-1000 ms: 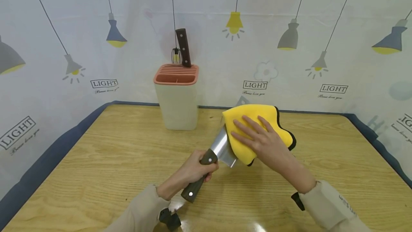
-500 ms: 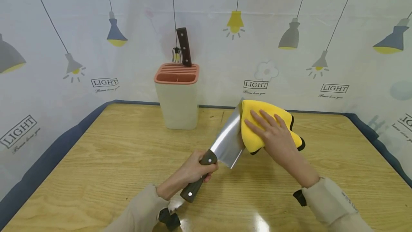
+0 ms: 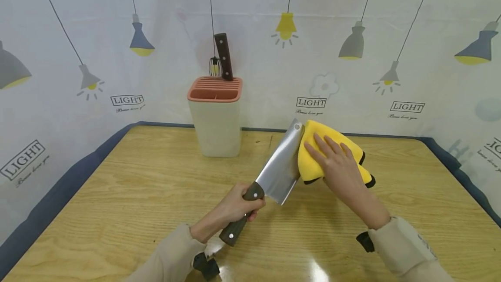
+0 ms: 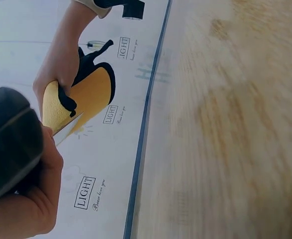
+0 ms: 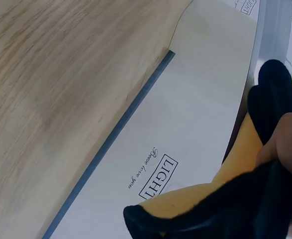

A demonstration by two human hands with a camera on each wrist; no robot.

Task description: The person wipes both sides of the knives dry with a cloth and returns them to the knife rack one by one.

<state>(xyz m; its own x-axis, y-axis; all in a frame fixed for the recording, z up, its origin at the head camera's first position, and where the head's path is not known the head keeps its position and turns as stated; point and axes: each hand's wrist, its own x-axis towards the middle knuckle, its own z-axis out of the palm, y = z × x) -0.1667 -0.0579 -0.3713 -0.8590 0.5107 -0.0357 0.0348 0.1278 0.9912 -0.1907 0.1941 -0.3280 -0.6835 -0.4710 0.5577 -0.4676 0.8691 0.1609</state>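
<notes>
The cleaver [image 3: 280, 164] is held aslant near the middle of the head view, its handle toward the lower left and the holed corner of its blade toward the upper right. The left hand [image 3: 233, 207] grips it around the upper part of the handle, close below the blade; the butt sticks out beneath the fist, and the whole blade lies beyond the grip. Along the blade's right side is a yellow cloth [image 3: 309, 169] with black edging, overlapping that edge. The right hand [image 3: 339, 171] holds the cloth, fingers laid over its front and thumb behind; the left wrist view seems to show the blade meeting the folded cloth, though the contact is small and partly covered there. Upper left of centre stands a pale knife block [image 3: 219, 129] with a red top, a dark knife handle [image 3: 223, 57] rising from it. It rests on the wooden table [image 3: 117, 186], before a lamp-patterned backdrop [image 3: 258, 47].
</notes>
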